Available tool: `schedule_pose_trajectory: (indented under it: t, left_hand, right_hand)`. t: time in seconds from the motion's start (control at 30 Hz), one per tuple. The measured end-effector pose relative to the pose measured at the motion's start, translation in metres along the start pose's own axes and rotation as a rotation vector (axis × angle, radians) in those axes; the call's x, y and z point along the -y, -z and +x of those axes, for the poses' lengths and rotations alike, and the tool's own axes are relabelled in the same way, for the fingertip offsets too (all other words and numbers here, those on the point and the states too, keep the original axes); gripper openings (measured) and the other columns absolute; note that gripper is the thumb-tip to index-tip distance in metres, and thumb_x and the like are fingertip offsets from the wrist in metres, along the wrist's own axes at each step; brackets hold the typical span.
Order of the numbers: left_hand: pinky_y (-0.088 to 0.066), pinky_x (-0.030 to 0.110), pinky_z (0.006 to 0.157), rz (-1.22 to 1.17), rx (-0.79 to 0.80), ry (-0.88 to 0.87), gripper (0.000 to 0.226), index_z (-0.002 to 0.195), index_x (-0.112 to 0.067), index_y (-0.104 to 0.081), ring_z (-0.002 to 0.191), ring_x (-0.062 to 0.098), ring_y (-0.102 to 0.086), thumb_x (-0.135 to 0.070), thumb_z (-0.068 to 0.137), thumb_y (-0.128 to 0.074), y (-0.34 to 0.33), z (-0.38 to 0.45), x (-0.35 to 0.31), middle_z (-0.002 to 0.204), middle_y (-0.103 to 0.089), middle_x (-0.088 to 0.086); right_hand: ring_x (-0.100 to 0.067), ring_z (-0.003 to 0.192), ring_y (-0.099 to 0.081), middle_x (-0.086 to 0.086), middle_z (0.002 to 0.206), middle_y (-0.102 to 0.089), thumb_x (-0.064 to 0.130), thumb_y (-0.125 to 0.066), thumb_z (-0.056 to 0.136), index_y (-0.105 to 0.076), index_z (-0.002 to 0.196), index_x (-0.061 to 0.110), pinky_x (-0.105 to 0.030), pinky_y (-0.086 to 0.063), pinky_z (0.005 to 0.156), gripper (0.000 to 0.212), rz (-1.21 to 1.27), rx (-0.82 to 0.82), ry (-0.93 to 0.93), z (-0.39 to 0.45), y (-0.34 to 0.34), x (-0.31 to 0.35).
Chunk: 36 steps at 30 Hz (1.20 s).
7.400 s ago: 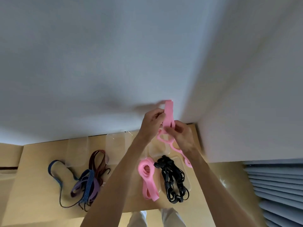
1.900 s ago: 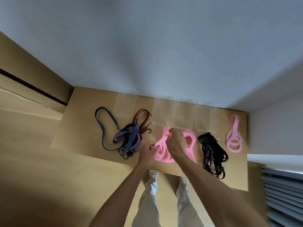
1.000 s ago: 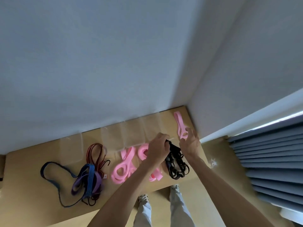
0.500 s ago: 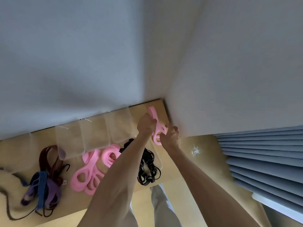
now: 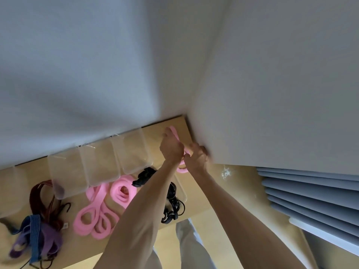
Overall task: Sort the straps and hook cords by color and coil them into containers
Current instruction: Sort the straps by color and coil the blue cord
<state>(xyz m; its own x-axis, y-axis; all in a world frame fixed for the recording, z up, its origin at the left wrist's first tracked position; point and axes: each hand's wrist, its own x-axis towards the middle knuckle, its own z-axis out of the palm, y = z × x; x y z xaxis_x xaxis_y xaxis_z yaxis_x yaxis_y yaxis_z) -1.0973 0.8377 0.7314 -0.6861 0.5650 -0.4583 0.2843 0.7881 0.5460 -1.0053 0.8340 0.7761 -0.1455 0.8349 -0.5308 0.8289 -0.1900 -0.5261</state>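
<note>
White walls [image 5: 97,65] fill most of the view and meet in a corner above the far right end of the table [image 5: 196,202], a pale wooden surface seen only in its lower strip. Grey slatted blinds [image 5: 310,200] run off the right edge. A row of clear plastic containers [image 5: 99,167] stands along the wall at the back of the table; their walls are see-through and hard to tell apart, and the leftmost one is cut by the frame edge.

Both forearms reach up from the bottom of the frame toward the corner. The left hand [image 5: 172,148] and the right hand [image 5: 197,158] meet over a pink strap [image 5: 181,169] lying near the wall at the right end of the table. The hands cover most of it; only a tip above the left hand and a loop below the wrists show. Fingers of both hands curl at the strap, though motion blur hides the exact grip.

In front of the containers lie two other pink bundles: a looped pink strap pile [image 5: 97,216] and a coiled pink strap [image 5: 123,192] just beside it. A black cord bundle [image 5: 172,206] is partly hidden behind the left forearm. At the far left sits a tangle of brown hook cords [image 5: 44,199] with blue and purple straps [image 5: 37,241], blurred and cut off by the edge. Light trouser legs [image 5: 192,247] show below the table.
</note>
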Motion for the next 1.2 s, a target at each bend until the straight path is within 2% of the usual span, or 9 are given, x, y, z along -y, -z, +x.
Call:
schedule_pose_trajectory:
  t: [0.17,0.27,0.33,0.47,0.57,0.73,0.87,0.93,1.2]
  left_hand:
    - [-0.045,0.030,0.068,-0.205,0.082,0.072,0.025,0.100,-0.011,-0.065,0.080,0.025,-0.062,-0.005,0.076,-0.064,0.017,0.004,0.003,0.086,-0.066,0.003]
    - [-0.042,0.027,0.060,-0.525,0.191,-0.064,0.023,0.074,-0.022,-0.070,0.063,0.014,-0.055,0.000,0.069,-0.067,0.050,-0.014,-0.003,0.067,-0.063,-0.002]
    - [-0.042,0.025,0.058,-0.697,0.206,-0.100,0.018,0.078,-0.016,-0.070,0.061,0.011,-0.053,-0.003,0.065,-0.070,0.082,-0.033,-0.007,0.065,-0.060,-0.004]
    - [-0.043,0.023,0.057,-0.948,0.284,-0.097,0.043,0.104,-0.027,-0.074,0.066,0.016,-0.054,-0.002,0.068,-0.072,0.150,-0.070,-0.002,0.077,-0.068,0.003]
    - [-0.045,0.023,0.058,-0.912,0.217,-0.112,0.047,0.104,-0.030,-0.074,0.073,0.016,-0.061,-0.007,0.064,-0.080,0.196,-0.094,0.007,0.090,-0.075,0.001]
    - [-0.057,0.033,0.066,-0.813,0.066,-0.252,0.025,0.087,-0.021,-0.069,0.073,0.018,-0.071,-0.005,0.067,-0.069,0.261,-0.132,0.039,0.078,-0.074,0.002]
    - [-0.059,0.033,0.067,-0.739,-0.173,-0.331,0.023,0.088,-0.021,-0.069,0.078,0.019,-0.072,-0.007,0.070,-0.070,0.304,-0.155,0.072,0.081,-0.074,-0.001]
    - [-0.056,0.030,0.067,-0.793,-0.230,-0.328,0.025,0.089,-0.021,-0.067,0.078,0.015,-0.071,-0.005,0.071,-0.070,0.325,-0.167,0.090,0.083,-0.073,-0.004]
    - [-0.053,0.030,0.056,-1.101,-0.176,-0.155,0.037,0.104,-0.016,-0.062,0.066,0.019,-0.064,-0.003,0.070,-0.070,0.385,-0.201,0.166,0.078,-0.071,0.000]
  right_hand:
    - [-0.033,0.115,-0.056,-0.013,0.124,-0.060,0.005,-0.055,0.089,-0.055,0.132,0.008,-0.034,-0.046,0.092,0.043,0.004,-0.008,0.030,-0.001,0.009,0.008]
    - [-0.024,0.105,-0.062,0.007,0.100,-0.063,0.006,-0.058,0.089,-0.061,0.120,0.010,-0.013,-0.039,0.074,0.032,0.182,-0.031,0.102,-0.009,0.026,0.025]
    - [-0.008,0.099,-0.065,0.014,0.097,-0.064,0.012,-0.061,0.086,-0.063,0.121,0.011,-0.004,-0.040,0.072,0.035,0.273,0.026,0.204,-0.021,0.040,0.038]
    - [-0.018,0.107,-0.066,-0.002,0.112,-0.071,0.020,-0.063,0.077,-0.061,0.127,0.006,-0.037,-0.051,0.094,0.052,0.232,0.046,0.520,-0.060,0.054,0.072]
    - [-0.025,0.122,-0.055,-0.009,0.122,-0.066,0.003,-0.065,0.079,-0.065,0.127,0.006,-0.038,-0.049,0.098,0.048,0.156,-0.042,0.783,-0.091,0.048,0.098]
    - [-0.008,0.117,-0.061,0.006,0.126,-0.067,0.019,-0.064,0.086,-0.061,0.131,0.018,-0.024,-0.049,0.097,0.046,0.314,0.195,0.675,-0.155,0.033,0.135]
    - [-0.011,0.070,-0.064,0.009,0.078,-0.070,0.023,-0.066,0.092,-0.069,0.089,0.022,-0.028,-0.050,0.065,0.004,0.370,0.342,0.649,-0.209,0.010,0.157]
    - [-0.007,0.058,-0.050,0.014,0.064,-0.059,0.022,-0.069,0.086,-0.063,0.077,0.025,-0.021,-0.040,0.056,0.012,0.375,0.376,0.642,-0.236,-0.009,0.162]
    - [-0.020,0.069,-0.051,-0.024,0.077,-0.057,0.010,-0.066,0.086,-0.062,0.088,-0.003,-0.035,-0.040,0.065,0.013,0.456,0.473,0.512,-0.309,-0.073,0.173]
